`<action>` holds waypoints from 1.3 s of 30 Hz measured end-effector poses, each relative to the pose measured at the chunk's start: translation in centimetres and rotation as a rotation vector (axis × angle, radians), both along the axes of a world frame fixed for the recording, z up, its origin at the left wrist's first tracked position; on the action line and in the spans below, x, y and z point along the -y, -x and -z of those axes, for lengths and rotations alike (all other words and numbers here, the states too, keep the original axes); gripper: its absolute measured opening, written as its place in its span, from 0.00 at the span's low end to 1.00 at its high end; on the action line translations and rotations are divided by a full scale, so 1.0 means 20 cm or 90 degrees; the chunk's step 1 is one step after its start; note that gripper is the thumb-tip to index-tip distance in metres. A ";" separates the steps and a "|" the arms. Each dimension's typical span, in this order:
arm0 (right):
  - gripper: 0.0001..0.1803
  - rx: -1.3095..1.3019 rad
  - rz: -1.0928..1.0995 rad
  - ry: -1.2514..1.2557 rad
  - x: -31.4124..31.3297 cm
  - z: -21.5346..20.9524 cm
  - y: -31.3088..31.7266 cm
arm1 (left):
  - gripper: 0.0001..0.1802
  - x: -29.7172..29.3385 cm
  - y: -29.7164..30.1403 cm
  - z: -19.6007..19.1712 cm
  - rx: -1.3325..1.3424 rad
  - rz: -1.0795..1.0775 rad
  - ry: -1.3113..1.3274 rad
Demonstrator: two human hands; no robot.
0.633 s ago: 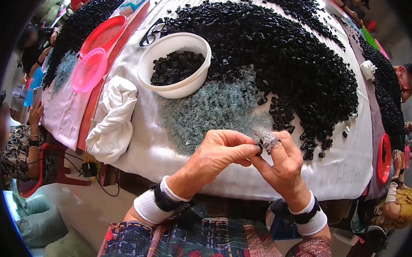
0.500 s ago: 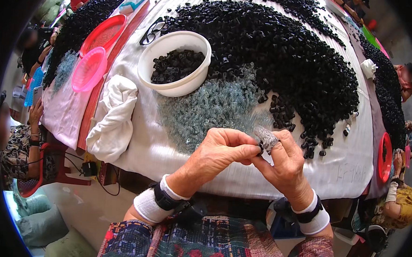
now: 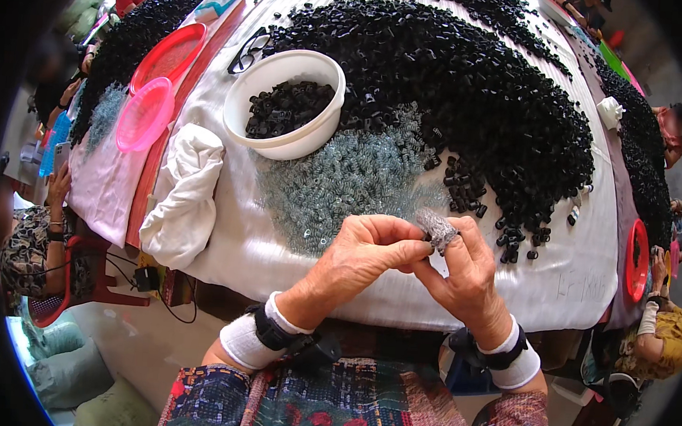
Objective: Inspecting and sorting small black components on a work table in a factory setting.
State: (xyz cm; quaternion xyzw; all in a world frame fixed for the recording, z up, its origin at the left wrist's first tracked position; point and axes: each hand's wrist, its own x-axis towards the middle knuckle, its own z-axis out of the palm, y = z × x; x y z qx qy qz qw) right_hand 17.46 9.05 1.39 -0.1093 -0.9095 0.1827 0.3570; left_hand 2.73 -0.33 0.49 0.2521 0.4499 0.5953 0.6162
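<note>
Left hand [image 3: 370, 249] and right hand [image 3: 469, 270] meet at near table [image 3: 584, 280] edge, both grips pinching a small grey wrapped piece [image 3: 436, 229]. Clear bead pile [image 3: 350, 179] just beyond; white bowl [image 3: 285, 102] far left.

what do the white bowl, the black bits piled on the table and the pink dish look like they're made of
White bowl: likely plastic, with smooth, matte, thick walls and an even rim.
Black bits: probably moulded plastic or rubber, as small, uniform, slightly glossy pieces; which one is not clear.
Pink dish: thin translucent plastic, since light glows through it.
</note>
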 end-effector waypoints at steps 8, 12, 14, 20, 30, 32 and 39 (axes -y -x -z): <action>0.14 -0.012 -0.005 0.272 0.02 -0.04 -0.03 | 0.11 0.00 0.01 -0.01 -0.002 0.037 -0.030; 0.13 -0.010 0.019 0.403 0.01 -0.04 -0.03 | 0.12 0.00 0.01 -0.03 -0.006 0.036 0.018; 0.12 -0.026 -0.012 0.458 0.00 -0.03 -0.03 | 0.12 0.01 0.02 -0.01 -0.023 0.028 0.020; 0.11 -0.056 -0.006 0.535 0.00 -0.02 -0.02 | 0.12 0.02 0.02 0.01 -0.060 -0.006 0.004; 0.12 0.010 0.009 0.260 -0.01 -0.06 0.00 | 0.10 0.03 0.02 0.01 -0.157 -0.034 -0.023; 0.12 0.014 0.009 0.238 -0.01 -0.05 0.01 | 0.10 0.03 0.02 0.02 -0.185 -0.037 -0.025; 0.12 0.003 0.019 0.232 0.00 -0.01 0.01 | 0.10 0.02 0.03 0.04 -0.121 -0.018 -0.002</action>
